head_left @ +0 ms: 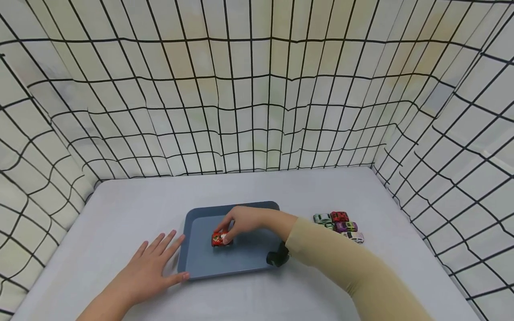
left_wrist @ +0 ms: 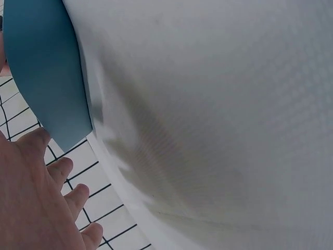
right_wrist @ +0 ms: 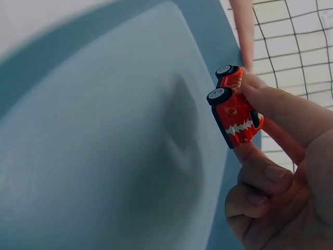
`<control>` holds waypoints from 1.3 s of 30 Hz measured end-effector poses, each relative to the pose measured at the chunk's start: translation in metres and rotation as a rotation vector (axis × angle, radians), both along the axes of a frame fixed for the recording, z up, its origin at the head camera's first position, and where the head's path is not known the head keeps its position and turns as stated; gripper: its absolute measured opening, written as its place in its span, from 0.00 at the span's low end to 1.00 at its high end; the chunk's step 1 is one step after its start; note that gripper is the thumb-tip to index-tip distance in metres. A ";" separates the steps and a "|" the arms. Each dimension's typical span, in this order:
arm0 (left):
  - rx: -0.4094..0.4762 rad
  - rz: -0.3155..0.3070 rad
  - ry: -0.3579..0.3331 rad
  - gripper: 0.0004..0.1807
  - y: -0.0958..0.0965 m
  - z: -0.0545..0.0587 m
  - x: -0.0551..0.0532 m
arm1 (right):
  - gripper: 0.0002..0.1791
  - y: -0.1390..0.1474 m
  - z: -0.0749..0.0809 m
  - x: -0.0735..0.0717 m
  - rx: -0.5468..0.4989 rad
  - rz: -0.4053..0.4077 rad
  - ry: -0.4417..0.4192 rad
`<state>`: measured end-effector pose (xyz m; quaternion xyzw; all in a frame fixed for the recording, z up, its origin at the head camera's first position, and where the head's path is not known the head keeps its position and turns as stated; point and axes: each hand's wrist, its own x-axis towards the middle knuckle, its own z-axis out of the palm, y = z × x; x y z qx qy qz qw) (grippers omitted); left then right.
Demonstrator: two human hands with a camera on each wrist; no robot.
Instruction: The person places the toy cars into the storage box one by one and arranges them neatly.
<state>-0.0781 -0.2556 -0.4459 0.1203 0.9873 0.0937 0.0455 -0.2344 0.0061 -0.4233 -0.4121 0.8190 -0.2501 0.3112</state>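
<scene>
My right hand (head_left: pixel 248 219) reaches over the blue-grey tray (head_left: pixel 201 264) and pinches a small red toy car (head_left: pixel 218 240) between thumb and fingers. Seen from the right wrist, the toy car (right_wrist: pixel 234 112) shows two wheels and a white jagged stripe on its side, and its shadow falls on the tray floor. My left hand (head_left: pixel 148 271) lies with fingers spread at the tray's left side, thumb tip right at the near left corner. In the left wrist view, the left hand's fingers (left_wrist: pixel 61 169) extend beside the tray's edge (left_wrist: pixel 52 78).
Several toy cars (head_left: pixel 346 226) in red, purple, white and green stand grouped on the white table (head_left: pixel 132 200), right of the tray. A black object (head_left: pixel 278 257) at my right wrist overlaps the tray's near right corner. Black netting (head_left: pixel 250 107) rises around the table's back and sides.
</scene>
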 end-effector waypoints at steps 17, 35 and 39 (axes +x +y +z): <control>-0.009 0.001 -0.003 0.59 0.000 0.000 -0.004 | 0.23 -0.037 -0.017 0.021 0.086 0.046 0.039; 0.015 -0.004 -0.015 0.58 0.000 0.003 -0.004 | 0.24 -0.047 -0.020 0.028 0.100 0.112 0.099; 0.013 -0.005 -0.014 0.58 0.000 0.002 -0.004 | 0.25 -0.048 -0.019 0.030 0.104 0.108 0.105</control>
